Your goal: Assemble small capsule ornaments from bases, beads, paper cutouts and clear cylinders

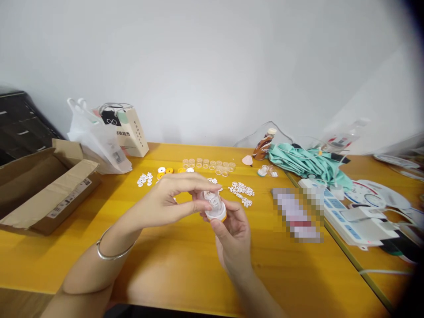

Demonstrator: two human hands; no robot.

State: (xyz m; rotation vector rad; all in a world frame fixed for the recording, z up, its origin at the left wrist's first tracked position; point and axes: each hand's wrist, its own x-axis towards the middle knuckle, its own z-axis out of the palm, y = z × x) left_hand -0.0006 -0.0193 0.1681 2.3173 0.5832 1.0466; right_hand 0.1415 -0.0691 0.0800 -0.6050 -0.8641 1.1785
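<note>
Above the middle of the table, my left hand [175, 198] grips a clear plastic cup [213, 201] between thumb and fingers. My right hand [233, 236] holds a white and yellow round cap [217, 213] from below, its fingers closed around the rim. Cup and cap touch, tilted; whether they are locked together I cannot tell. Behind my hands stand several clear cups [212, 165] in rows. Yellow and white round caps [169, 170] lie partly hidden behind my left hand. Small white discs [145, 179] are to the left, and white lattice pieces [242, 189] to the right.
An open cardboard box [66, 194], a white plastic bag [99, 141] and a paper bag [135, 132] stand left. Rightward are a drink bottle [264, 145], green folded fabric [303, 161], a blurred-out flat item [296, 216] and a power strip [341, 214] with cables.
</note>
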